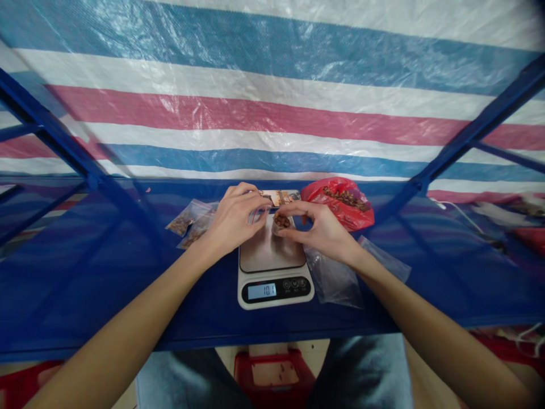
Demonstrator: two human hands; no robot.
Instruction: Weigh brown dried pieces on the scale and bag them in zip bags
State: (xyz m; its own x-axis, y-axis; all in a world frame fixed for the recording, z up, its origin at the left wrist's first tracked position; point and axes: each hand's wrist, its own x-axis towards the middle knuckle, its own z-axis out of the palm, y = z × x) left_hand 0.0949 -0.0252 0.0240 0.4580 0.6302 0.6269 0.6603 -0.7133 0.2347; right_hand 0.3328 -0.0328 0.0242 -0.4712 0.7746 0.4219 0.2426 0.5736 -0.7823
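Observation:
My left hand (233, 220) and my right hand (319, 228) meet above a digital kitchen scale (272, 278) with a steel platform, and its display reads 101. Between them is a small clear plastic bag (281, 222) holding brown pieces, resting on the platform. My right fingers pinch its side, and my left fingers grip its upper edge. Behind the hands lies a red plastic bag (340, 203) with brown pieces inside. Two filled clear bags (190, 218) lie left of the scale. A flat, empty-looking clear bag (332, 278) lies under my right wrist.
The scale stands on a dark blue table (85, 284) with a blue metal frame (468, 133). A printed packet (281, 197) lies behind the scale. A striped plastic tarp (272, 113) hangs beyond the table. A red stool (275, 375) shows below the table, between my knees.

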